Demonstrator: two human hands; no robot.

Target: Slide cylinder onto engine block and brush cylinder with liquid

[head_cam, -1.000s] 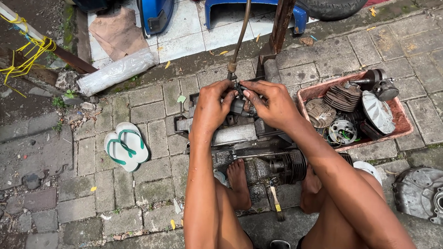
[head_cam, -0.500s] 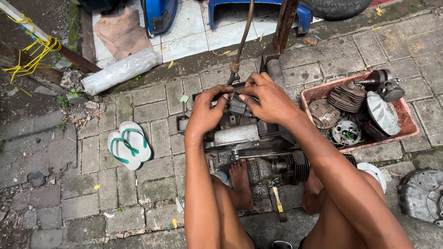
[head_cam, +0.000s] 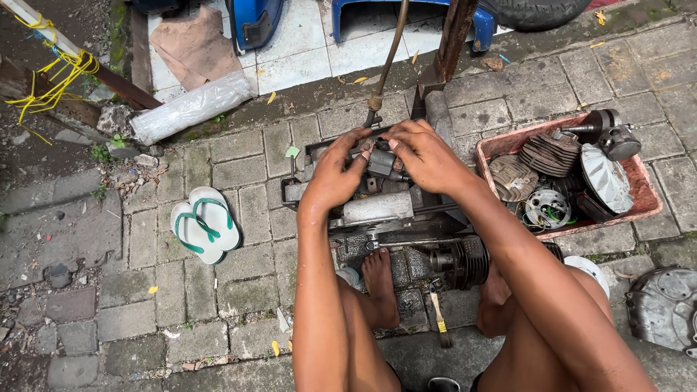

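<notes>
Grey metal, greasy and dark, makes up the engine [head_cam: 392, 210] that is set on the paving [head_cam: 239, 290] between the person's bare feet. Both hands are laid on a small part [head_cam: 379, 161] at its far end: the left hand [head_cam: 335, 173] is curled over the near left side with the fingers bent down onto the metal, and the right hand [head_cam: 425, 154] is closed from the right, thumb and fingers pinched on the same part. Whether the left fingers are truly clamped or only resting cannot be told. A hose [head_cam: 388, 62] with a brass fitting is seen running down from the top of the view to the spot just beyond the fingertips. A finned cylinder [head_cam: 461, 261] is found at the engine's near right end, beside the right foot [head_cam: 494, 305], while the left foot [head_cam: 377, 287] is planted just below the casing. A brush [head_cam: 438, 313] lies on the ground between the feet. To the right, a red tray [head_cam: 646, 207] is filled with engine parts. Well to the left, a pair of white and green sandals [head_cam: 203, 223] is left on the paving, and a clear plastic roll [head_cam: 190, 107] lies near the tiled edge beyond
</notes>
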